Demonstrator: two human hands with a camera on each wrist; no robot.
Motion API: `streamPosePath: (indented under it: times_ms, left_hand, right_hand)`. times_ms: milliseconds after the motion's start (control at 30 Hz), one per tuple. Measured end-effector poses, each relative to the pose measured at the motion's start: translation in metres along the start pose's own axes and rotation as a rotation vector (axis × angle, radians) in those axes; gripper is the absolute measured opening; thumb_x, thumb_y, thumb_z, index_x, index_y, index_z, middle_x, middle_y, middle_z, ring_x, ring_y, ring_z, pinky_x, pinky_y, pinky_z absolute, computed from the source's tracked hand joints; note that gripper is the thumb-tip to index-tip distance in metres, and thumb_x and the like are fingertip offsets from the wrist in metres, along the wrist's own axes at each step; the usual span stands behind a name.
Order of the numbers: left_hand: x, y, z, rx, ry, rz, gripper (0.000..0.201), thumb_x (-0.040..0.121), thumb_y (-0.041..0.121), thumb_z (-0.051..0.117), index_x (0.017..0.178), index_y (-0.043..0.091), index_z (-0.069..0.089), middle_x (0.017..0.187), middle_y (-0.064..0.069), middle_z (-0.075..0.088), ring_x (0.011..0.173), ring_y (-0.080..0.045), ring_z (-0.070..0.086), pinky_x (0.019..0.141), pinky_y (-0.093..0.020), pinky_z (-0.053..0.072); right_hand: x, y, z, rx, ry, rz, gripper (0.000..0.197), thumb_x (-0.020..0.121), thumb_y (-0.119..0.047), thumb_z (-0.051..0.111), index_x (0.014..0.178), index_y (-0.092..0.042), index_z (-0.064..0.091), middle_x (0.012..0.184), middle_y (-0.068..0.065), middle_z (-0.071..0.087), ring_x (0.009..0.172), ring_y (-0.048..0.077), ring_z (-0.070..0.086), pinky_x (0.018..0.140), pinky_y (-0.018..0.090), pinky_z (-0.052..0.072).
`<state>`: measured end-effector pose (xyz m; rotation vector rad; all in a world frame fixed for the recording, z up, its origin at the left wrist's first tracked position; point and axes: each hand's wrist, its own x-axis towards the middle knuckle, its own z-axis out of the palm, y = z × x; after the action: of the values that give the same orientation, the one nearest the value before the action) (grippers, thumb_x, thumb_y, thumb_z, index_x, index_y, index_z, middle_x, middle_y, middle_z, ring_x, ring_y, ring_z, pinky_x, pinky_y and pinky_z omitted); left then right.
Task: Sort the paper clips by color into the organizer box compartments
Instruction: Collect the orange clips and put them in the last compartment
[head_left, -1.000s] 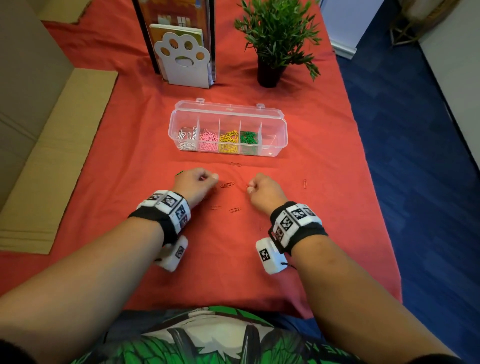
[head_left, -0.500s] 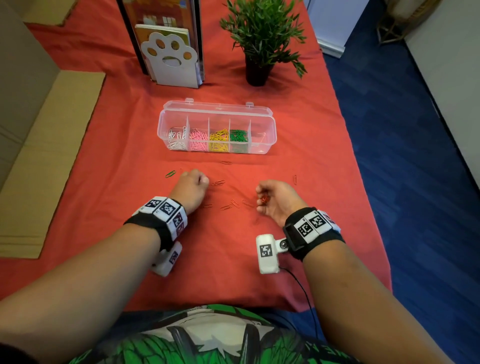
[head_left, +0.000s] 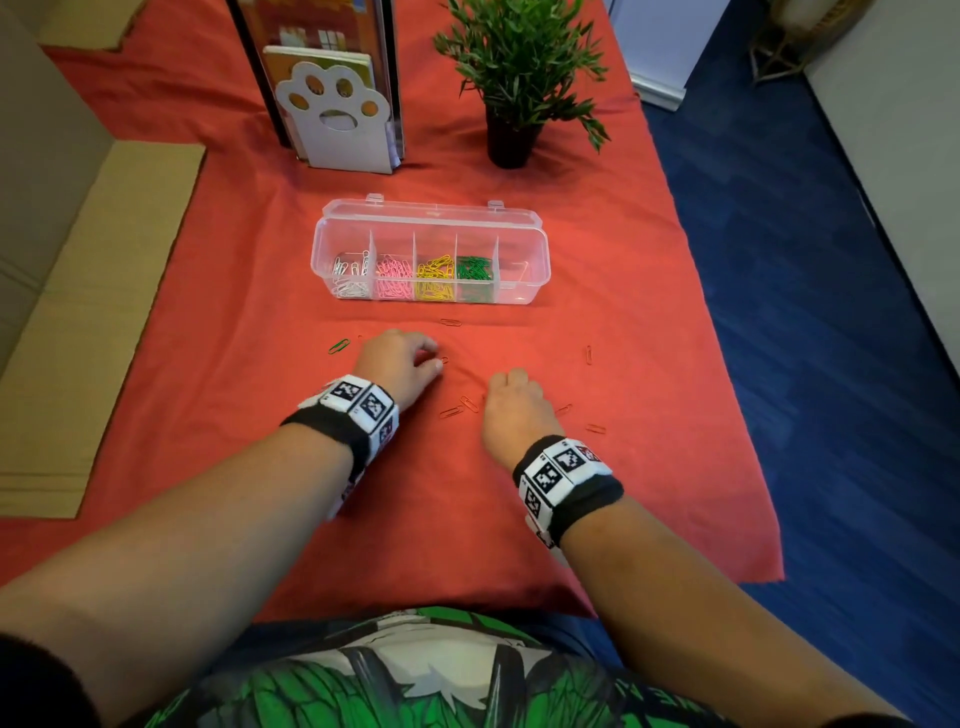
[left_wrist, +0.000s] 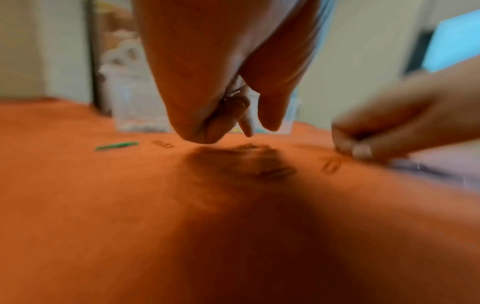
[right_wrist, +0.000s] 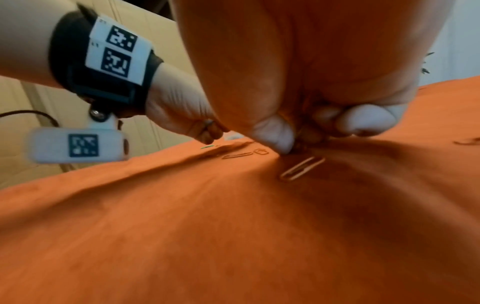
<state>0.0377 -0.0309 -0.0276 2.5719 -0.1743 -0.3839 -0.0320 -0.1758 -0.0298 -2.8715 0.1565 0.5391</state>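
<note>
The clear organizer box (head_left: 535, 244) stands open on the red cloth, with white, pink, yellow and green clips in separate compartments. Several red paper clips (head_left: 451, 412) lie scattered on the cloth in front of it, and a green clip (head_left: 338, 346) lies to the left. My left hand (head_left: 434, 358) hovers over the cloth with its fingers curled; in the left wrist view, clips (left_wrist: 233, 100) are tucked in its palm. My right hand (head_left: 506, 382) is palm down with its fingertips pinched together on the cloth beside a red clip (right_wrist: 302, 167). What it holds is mostly hidden.
A paw-shaped white bookend (head_left: 337, 119) with books and a potted plant (head_left: 514, 67) stand behind the box. Flat cardboard (head_left: 88, 312) lies along the left. The cloth's right edge (head_left: 727, 364) drops to blue floor.
My right hand was turned up with a red clip in its fingers; it has rolled palm down onto the cloth. My left hand has edged forward towards the box.
</note>
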Motion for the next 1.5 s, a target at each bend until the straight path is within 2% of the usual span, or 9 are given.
streamPosePath:
  times_ms: [133, 267, 433, 633, 767, 900, 1067, 1400, 1500]
  left_hand:
    - [-0.003, -0.002, 0.007, 0.098, -0.008, 0.070, 0.017, 0.084, 0.020, 0.061, 0.097, 0.010, 0.066, 0.103, -0.016, 0.056, 0.095, -0.034, 0.057, 0.084, -0.034, 0.043]
    - [-0.006, -0.005, 0.005, 0.024, -0.040, 0.051, 0.019, 0.090, 0.018, 0.052, 0.094, 0.003, 0.063, 0.098, -0.020, 0.060, 0.092, -0.034, 0.057, 0.082, -0.037, 0.041]
    - [-0.016, -0.003, -0.009, -0.882, -0.256, -0.367, 0.020, 0.090, 0.016, 0.045, 0.071, 0.019, 0.051, 0.063, -0.001, 0.043, 0.053, -0.015, 0.039, 0.040, -0.017, 0.032]
    - [-0.025, -0.014, -0.028, -1.481, -0.367, -0.561, 0.022, 0.072, 0.024, 0.041, 0.070, 0.012, 0.059, 0.061, -0.003, 0.063, 0.051, -0.013, 0.056, 0.052, -0.020, 0.048]
    - [-0.024, -0.016, -0.013, -0.785, -0.174, -0.449, 0.030, 0.088, 0.036, 0.054, 0.063, 0.019, 0.052, 0.051, 0.004, 0.045, 0.039, -0.008, 0.038, 0.043, -0.018, 0.031]
    - [-0.033, -0.028, -0.003, -0.015, -0.101, -0.035, 0.016, 0.074, 0.031, 0.073, 0.083, 0.021, 0.064, 0.071, 0.002, 0.050, 0.066, -0.018, 0.051, 0.064, -0.025, 0.036]
    - [-0.038, -0.029, 0.010, 0.060, -0.070, 0.082, 0.015, 0.082, 0.022, 0.065, 0.084, 0.008, 0.060, 0.087, -0.011, 0.050, 0.085, -0.031, 0.056, 0.077, -0.035, 0.042]
    - [-0.040, -0.025, 0.010, 0.241, -0.110, 0.122, 0.027, 0.086, 0.028, 0.060, 0.101, 0.007, 0.054, 0.104, -0.013, 0.054, 0.100, -0.031, 0.054, 0.086, -0.038, 0.042]
    - [-0.041, -0.021, 0.015, 0.333, -0.160, 0.108, 0.027, 0.089, 0.027, 0.054, 0.102, 0.004, 0.053, 0.105, -0.016, 0.055, 0.102, -0.034, 0.055, 0.087, -0.041, 0.043]
  right_hand:
    - [0.009, 0.004, -0.010, 0.255, -0.135, 0.036, 0.018, 0.091, -0.010, 0.042, 0.108, -0.007, 0.049, 0.117, 0.017, 0.052, 0.109, 0.034, 0.052, 0.093, 0.035, 0.043]
    - [0.015, 0.011, -0.019, 0.903, -0.204, 0.134, 0.019, 0.091, -0.006, 0.045, 0.082, -0.023, 0.050, 0.073, -0.003, 0.048, 0.062, 0.014, 0.047, 0.053, 0.024, 0.042]
    - [0.013, 0.015, -0.029, 1.642, -0.314, 0.278, 0.021, 0.094, -0.007, 0.038, 0.080, -0.014, 0.053, 0.067, 0.001, 0.043, 0.055, 0.012, 0.044, 0.042, 0.018, 0.040]
    - [0.023, 0.001, -0.013, 0.782, -0.196, 0.202, 0.013, 0.082, -0.025, 0.059, 0.074, -0.021, 0.049, 0.069, -0.003, 0.053, 0.062, 0.015, 0.048, 0.055, 0.026, 0.039]
    - [0.015, -0.009, 0.001, 0.334, -0.066, 0.065, 0.037, 0.081, -0.034, 0.060, 0.107, -0.012, 0.049, 0.115, 0.013, 0.053, 0.107, 0.030, 0.051, 0.096, 0.034, 0.041]
    - [0.003, -0.021, 0.014, 0.169, 0.017, -0.042, 0.041, 0.086, -0.032, 0.056, 0.117, -0.011, 0.040, 0.123, 0.015, 0.043, 0.114, 0.035, 0.043, 0.097, 0.042, 0.039]
    - [-0.006, -0.030, 0.021, 0.029, 0.116, -0.119, 0.019, 0.093, -0.018, 0.040, 0.110, -0.012, 0.045, 0.118, 0.013, 0.044, 0.109, 0.033, 0.045, 0.081, 0.042, 0.046]
    - [0.011, 0.011, -0.011, 0.154, -0.072, -0.061, 0.024, 0.092, -0.008, 0.038, 0.113, 0.000, 0.047, 0.119, 0.021, 0.048, 0.111, 0.035, 0.049, 0.093, 0.037, 0.039]
    - [0.017, 0.016, -0.025, 0.609, -0.114, 0.090, 0.009, 0.088, -0.011, 0.044, 0.088, -0.011, 0.053, 0.086, 0.012, 0.061, 0.076, 0.026, 0.057, 0.067, 0.031, 0.044]
